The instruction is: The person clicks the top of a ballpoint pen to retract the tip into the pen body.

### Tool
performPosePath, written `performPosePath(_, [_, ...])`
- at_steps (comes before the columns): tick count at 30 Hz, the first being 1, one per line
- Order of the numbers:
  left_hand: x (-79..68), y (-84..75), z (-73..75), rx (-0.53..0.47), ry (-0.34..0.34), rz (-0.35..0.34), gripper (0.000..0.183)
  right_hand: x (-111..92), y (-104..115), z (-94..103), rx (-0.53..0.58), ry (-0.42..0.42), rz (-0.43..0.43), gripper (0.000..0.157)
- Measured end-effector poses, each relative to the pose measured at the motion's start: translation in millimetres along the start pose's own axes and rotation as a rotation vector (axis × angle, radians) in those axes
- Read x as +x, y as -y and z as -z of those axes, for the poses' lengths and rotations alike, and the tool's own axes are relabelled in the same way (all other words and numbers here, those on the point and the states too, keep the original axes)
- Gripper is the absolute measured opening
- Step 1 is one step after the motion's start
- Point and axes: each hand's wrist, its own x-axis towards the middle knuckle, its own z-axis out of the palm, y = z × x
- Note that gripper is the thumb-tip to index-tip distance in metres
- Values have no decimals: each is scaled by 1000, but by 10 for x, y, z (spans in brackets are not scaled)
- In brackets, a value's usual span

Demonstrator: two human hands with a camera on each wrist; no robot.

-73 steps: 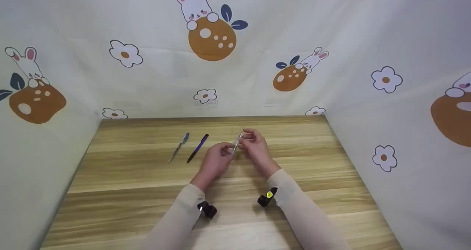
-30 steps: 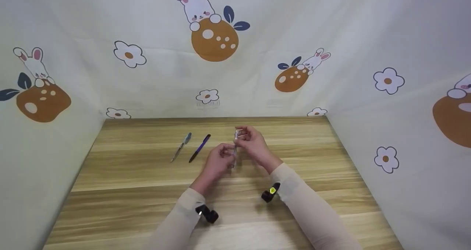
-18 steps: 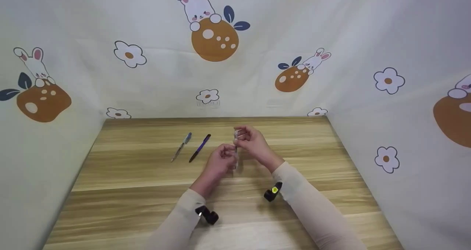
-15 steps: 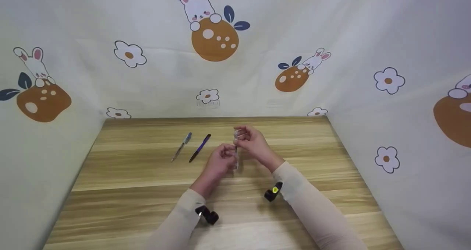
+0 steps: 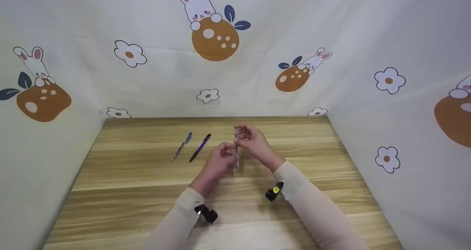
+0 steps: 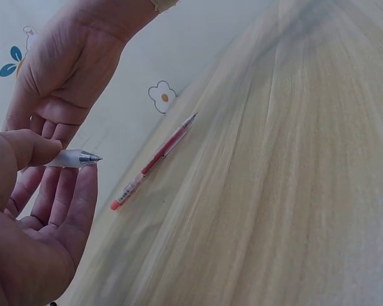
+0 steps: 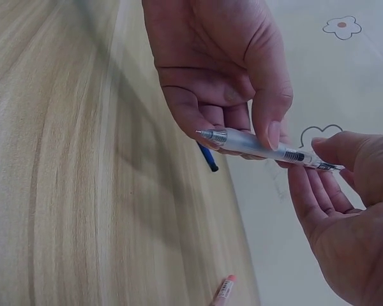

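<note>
Both hands share one clear mechanical pen (image 7: pixel 246 143) with a frosted white grip, a metal cone tip and a spring showing inside. My left hand (image 5: pixel 219 159) pinches the grip between thumb and fingers, the tip pointing toward me. Farther from me, my right hand (image 5: pixel 257 144) holds the rear end with its thumb and fingers. In the head view the hands cover much of the pen. A clear pen with a red inside (image 6: pixel 163 153) lies on the wood below the hands; I cannot make it out in the head view.
Left of the hands, a light-blue-topped clear pen (image 5: pixel 181 147) and a dark blue-purple pen (image 5: pixel 200 148) lie slanted side by side on the wooden table (image 5: pixel 121 191). Printed cloth walls (image 5: pixel 165 77) rise at the back and both sides.
The held pen has swung from a slant to pointing nearly straight toward me, and the right hand has shifted slightly left. Over the last half second the hands hardly move.
</note>
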Motion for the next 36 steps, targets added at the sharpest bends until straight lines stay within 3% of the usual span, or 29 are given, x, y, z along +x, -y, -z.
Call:
performPosePath(18, [17, 15, -15, -3, -1, -75, 34, -27, 40, 23, 31, 3, -4, 46])
performPosePath(36, [38, -22, -5, 38, -24, -53, 33, -9, 21, 7, 18, -23, 21, 52])
